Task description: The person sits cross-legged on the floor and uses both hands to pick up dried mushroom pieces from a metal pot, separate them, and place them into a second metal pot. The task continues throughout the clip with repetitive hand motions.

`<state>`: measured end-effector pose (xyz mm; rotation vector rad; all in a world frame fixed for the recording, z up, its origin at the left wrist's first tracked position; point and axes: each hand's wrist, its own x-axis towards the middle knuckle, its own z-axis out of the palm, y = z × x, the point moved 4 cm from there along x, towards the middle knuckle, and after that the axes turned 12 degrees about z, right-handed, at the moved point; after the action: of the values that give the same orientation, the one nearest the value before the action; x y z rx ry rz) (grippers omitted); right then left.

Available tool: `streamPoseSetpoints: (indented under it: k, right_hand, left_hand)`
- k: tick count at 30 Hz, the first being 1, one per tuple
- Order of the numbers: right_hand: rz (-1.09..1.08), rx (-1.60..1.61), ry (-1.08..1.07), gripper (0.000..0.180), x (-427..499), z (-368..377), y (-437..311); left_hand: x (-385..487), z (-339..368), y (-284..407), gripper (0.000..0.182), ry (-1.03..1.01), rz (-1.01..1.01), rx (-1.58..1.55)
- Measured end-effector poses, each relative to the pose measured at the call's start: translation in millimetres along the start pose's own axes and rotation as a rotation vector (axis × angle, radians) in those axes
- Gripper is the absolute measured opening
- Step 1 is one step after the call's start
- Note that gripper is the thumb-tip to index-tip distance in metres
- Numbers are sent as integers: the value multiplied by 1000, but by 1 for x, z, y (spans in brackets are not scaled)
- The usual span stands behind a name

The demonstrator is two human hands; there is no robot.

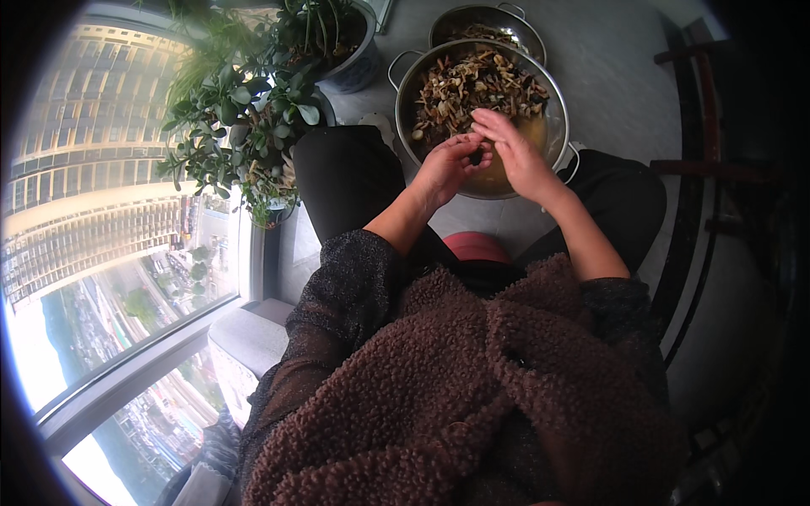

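Note:
A large two-handled metal pot (562,104) stands on the floor between my knees. Brown and pale pieces that look like mushrooms (471,82) are heaped in its far part, and yellowish-brown liquid (490,183) shows at the near side. My left hand (452,161) is over the near part of the pot, its fingers curled around something small and dark that I cannot make out. Right beside it, my right hand (509,148) is raised with straightened fingers, its fingertips close to the left ones. Whether it holds anything is hidden.
A second metal pot (541,44) with similar pieces stands just beyond the first. Potted succulents (253,120) and a blue-grey planter (357,69) are at the left, by a large window (126,253). Dark red wooden bars (709,114) rise at the right. Something round and red (476,246) lies below me.

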<state>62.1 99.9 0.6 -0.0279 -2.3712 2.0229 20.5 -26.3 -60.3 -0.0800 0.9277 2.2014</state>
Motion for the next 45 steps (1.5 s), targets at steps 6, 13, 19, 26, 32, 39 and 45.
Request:
streamPoseSetpoints:
  k: [6,13,19,26,32,39,45]
  right_hand:
    - [112,-347,-12,26,21,-60,32]
    - [434,-965,-115,30,20,-61,125]
    - [362,-1099,-88,37,2,-30,141]
    - [311,-1006,-295,20,-4,8,155]
    - [614,-217,-262,19,21,-19,151]
    - [685,313,-142,18,22,-49,112]
    - [695,523,-160,19,15,-48,99]
  left_hand:
    - [2,-24,-10,8,134,-56,195]
    - [2,-31,-12,6,197,-37,255]
    - [3,-29,-9,8,252,-23,212]
    - [5,-26,-10,11,194,-3,222]
    - [4,-27,-7,12,198,22,209]
    - [4,-24,-5,13,168,39,192]
    - [4,-26,-6,12,159,27,209]
